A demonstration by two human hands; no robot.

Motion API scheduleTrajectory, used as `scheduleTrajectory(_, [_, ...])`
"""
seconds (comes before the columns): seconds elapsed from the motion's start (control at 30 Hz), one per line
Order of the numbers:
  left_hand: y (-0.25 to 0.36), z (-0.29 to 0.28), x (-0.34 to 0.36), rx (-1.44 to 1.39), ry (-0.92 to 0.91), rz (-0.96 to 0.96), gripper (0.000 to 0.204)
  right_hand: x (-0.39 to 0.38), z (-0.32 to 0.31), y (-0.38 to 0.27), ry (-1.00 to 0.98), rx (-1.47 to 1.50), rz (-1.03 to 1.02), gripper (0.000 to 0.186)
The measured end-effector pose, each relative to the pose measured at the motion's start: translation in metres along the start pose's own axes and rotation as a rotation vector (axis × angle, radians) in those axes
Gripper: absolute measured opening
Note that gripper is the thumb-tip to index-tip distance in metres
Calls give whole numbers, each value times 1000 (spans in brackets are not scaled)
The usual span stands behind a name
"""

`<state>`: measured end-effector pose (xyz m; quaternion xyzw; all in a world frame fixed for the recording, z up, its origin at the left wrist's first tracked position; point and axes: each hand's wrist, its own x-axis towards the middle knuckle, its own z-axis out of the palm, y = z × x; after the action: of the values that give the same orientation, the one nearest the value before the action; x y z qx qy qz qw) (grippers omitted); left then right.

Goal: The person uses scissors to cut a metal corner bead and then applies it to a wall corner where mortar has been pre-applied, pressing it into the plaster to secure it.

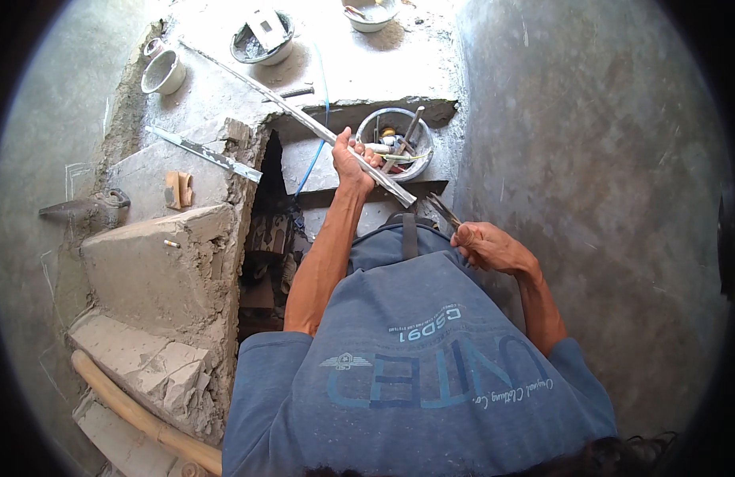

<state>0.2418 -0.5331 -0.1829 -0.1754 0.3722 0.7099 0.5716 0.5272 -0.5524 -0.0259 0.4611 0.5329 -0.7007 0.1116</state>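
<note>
My left hand (353, 163) grips a long, thin pale metal bar (296, 116) that runs diagonally from the upper left down to just in front of me. My right hand (488, 248) is closed around the handles of a metal tool (445, 208), which looks like pliers or snips, its tip near the bar's lower end. Just beyond my left hand, a round bucket (366, 126) holds tools, wire and small items on a concrete step.
Concrete steps (153, 262) with broken edges lie left, bearing a flat metal strip (184, 147), wooden pieces (178, 191) and a trowel (77, 207). A wooden handle (137, 409) lies lower left. Basins (162, 75) and blue cord (312, 171) are beyond; a grey wall (582, 143) is right.
</note>
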Motion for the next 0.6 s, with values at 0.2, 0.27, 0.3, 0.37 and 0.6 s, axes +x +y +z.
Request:
scheduleTrajectory(0.2, [-1,3,0,-145,-79,-87,37,6,0,0,-104,97,-16,69])
scheduleTrajectory(0.27, [-1,2,0,-162,-101,-96,37,9,0,1,-105,56,-14,70])
scheduleTrajectory(0.3, [0,1,1,-171,-113,-91,38,10,0,0,-111,46,-14,70])
scheduleTrajectory(0.37, [1,0,1,-183,-127,-81,39,13,1,-2,-120,31,-15,70])
scheduleTrajectory(0.6, [-2,2,-2,-175,-66,-50,36,25,9,-2,-117,-25,-74,64])
